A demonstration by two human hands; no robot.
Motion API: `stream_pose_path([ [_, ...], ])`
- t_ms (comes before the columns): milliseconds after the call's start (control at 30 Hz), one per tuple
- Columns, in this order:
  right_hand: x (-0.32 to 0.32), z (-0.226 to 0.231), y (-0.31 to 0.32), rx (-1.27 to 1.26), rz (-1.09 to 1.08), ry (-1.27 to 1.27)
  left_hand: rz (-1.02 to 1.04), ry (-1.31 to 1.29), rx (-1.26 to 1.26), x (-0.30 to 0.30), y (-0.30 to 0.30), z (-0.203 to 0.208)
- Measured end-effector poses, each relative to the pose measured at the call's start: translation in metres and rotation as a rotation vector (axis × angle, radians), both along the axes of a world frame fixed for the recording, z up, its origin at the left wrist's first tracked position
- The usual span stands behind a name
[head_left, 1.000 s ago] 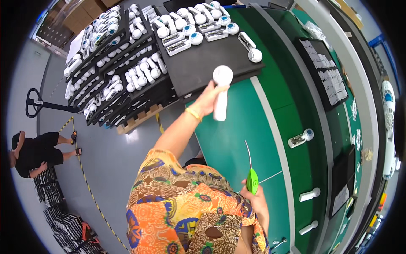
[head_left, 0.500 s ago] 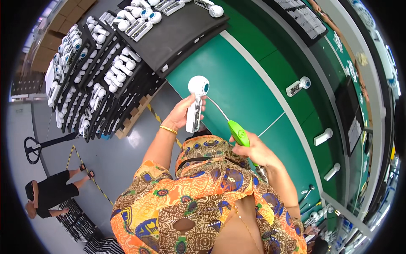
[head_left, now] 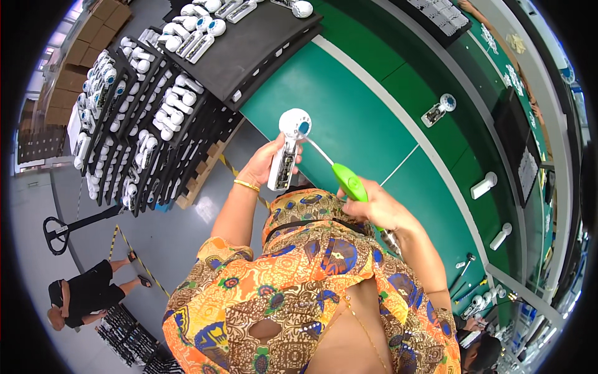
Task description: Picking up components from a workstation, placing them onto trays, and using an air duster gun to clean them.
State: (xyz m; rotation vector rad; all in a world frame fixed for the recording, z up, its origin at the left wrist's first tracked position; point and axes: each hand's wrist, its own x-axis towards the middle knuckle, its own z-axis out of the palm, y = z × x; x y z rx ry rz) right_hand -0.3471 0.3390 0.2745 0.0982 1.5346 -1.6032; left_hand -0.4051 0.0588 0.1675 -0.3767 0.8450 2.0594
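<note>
My left hand (head_left: pixel 266 163) holds a white handheld device (head_left: pixel 296 123) upright by its handle. Its ball-shaped head carries a blue round part on the right, and the handle is open, baring a circuit board. In my right hand (head_left: pixel 378 207) is a green air blow gun (head_left: pixel 350 182), gripped around its body, with a metal fitting behind the hand. The gun's thin metal nozzle reaches up and left to the device's head, its tip close to the blue part; whether it touches, I cannot tell.
Black trays (head_left: pixel 149 134) of similar white devices are stacked on a wooden pallet at left; more lie on a black surface (head_left: pixel 255 43) at top. A green workbench (head_left: pixel 374 143) borders a belt (head_left: pixel 430 87) carrying several devices. A person (head_left: pixel 93 287) walks at lower left, near a pallet-jack handle (head_left: pixel 59 234).
The device has turned so its open handle and blue part face me more. The nozzle tip has moved to the blue part. Devices on the belt have shifted away, and the walking person has moved.
</note>
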Motion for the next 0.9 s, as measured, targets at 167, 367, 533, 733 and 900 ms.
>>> stream_pose_path([
  [167, 0.019, -0.016, 0.003, 0.022, 0.151, 0.091, 0.014, 0.033, -0.093, -0.010, 0.004, 0.005],
  [367, 0.019, -0.013, -0.006, 0.114, 0.311, 0.090, -0.045, -0.019, -0.051, -0.014, 0.000, 0.000],
  [533, 0.016, -0.016, -0.008, 0.112, 0.268, 0.065, -0.045, -0.036, -0.107, -0.018, 0.003, -0.004],
  [733, 0.021, -0.019, 0.010, 0.092, 0.150, 0.109, -0.120, -0.043, -0.202, -0.035, 0.026, -0.010],
  [900, 0.037, -0.023, 0.031, -0.034, -0.314, -0.112, -0.290, 0.213, -0.414, -0.076, 0.064, -0.011],
])
